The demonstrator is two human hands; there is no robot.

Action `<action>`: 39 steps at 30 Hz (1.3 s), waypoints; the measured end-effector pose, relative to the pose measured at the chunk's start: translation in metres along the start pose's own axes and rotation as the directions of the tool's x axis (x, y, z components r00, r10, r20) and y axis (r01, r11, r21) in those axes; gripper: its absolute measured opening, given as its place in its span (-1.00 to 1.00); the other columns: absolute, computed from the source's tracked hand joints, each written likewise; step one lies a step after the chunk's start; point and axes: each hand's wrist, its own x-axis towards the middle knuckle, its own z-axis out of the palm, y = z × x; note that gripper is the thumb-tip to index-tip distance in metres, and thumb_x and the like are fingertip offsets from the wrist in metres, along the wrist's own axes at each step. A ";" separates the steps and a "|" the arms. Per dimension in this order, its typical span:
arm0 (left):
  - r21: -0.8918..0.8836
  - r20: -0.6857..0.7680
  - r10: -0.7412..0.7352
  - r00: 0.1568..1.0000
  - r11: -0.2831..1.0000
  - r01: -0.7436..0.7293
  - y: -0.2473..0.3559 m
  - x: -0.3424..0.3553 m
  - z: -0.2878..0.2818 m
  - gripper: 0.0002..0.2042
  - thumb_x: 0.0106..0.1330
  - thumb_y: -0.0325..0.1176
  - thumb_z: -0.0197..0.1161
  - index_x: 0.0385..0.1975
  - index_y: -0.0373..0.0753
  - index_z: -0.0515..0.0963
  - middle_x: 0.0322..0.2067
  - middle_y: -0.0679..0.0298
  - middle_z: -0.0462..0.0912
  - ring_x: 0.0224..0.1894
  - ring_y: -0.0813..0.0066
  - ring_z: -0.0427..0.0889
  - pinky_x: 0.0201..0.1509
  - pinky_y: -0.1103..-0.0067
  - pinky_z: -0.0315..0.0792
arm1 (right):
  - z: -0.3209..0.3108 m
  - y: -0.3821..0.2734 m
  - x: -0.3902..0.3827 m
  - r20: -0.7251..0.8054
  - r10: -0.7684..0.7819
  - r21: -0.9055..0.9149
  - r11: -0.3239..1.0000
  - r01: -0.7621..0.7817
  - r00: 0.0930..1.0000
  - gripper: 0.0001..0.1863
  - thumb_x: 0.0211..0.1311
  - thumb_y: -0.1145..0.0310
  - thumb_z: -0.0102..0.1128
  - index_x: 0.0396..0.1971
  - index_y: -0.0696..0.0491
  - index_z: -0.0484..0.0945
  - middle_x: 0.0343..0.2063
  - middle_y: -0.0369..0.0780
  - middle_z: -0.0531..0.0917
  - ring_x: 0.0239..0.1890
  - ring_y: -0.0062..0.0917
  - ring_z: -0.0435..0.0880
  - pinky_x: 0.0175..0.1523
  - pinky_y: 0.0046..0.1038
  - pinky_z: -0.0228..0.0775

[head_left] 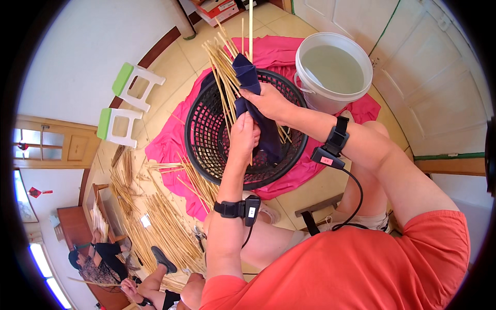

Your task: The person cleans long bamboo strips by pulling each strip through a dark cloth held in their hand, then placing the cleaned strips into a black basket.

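Observation:
My right hand (266,101) is closed around a folded dark blue cloth (247,75), which wraps a long pale stick (251,31) above the basket. Just below and to the left, my left hand (244,135) makes a fist at the cloth's lower edge. The stick's lower end seems to come out under that fist; the fingers hide most of the grip. A bundle of thin straw-coloured sticks (219,64) leans in the black plastic basket (192,150), behind my hands. Part of the blue cloth hangs down inside the basket.
A white bucket of cloudy water (333,67) stands right of the basket. Pink cloth (173,137) lies beneath. Many sticks (160,227) cover the floor at left, where two other people (103,261) sit. Two green-and-white stools (121,121) stand by the wall.

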 end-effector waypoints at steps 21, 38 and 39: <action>0.555 0.058 0.433 0.899 0.735 -0.390 -0.009 -0.004 -0.011 -0.79 0.36 -0.29 -0.10 -0.43 -0.28 0.38 -0.78 0.41 0.30 -0.77 0.65 0.25 -0.69 0.67 0.10 | -0.027 -0.027 0.020 -0.173 0.070 0.332 0.943 -0.008 0.982 -0.76 0.22 0.24 0.05 -0.41 0.12 0.49 -0.58 -0.31 0.55 -0.61 -0.63 0.50 -0.51 -0.55 0.35; 0.874 -0.008 0.703 0.711 0.350 -0.337 -0.014 0.004 -0.007 -0.79 0.33 -0.29 -0.04 -0.36 -0.30 0.45 -0.72 0.31 0.40 -0.68 0.57 0.40 -0.58 0.56 0.27 | -0.002 -0.006 0.001 -0.032 -0.019 -0.003 1.000 0.019 0.999 -0.75 0.24 0.22 0.03 -0.35 0.12 0.48 -0.50 -0.39 0.50 -0.46 -0.75 0.40 -0.33 -0.60 0.29; 0.815 -0.019 0.674 0.738 0.438 -0.380 -0.015 0.007 -0.008 -0.79 0.33 -0.28 -0.05 -0.37 -0.30 0.44 -0.74 0.33 0.38 -0.71 0.58 0.37 -0.61 0.58 0.24 | -0.002 -0.007 0.001 -0.034 -0.023 -0.027 0.999 0.022 0.999 -0.75 0.25 0.22 0.03 -0.34 0.12 0.48 -0.50 -0.39 0.50 -0.46 -0.75 0.40 -0.33 -0.60 0.29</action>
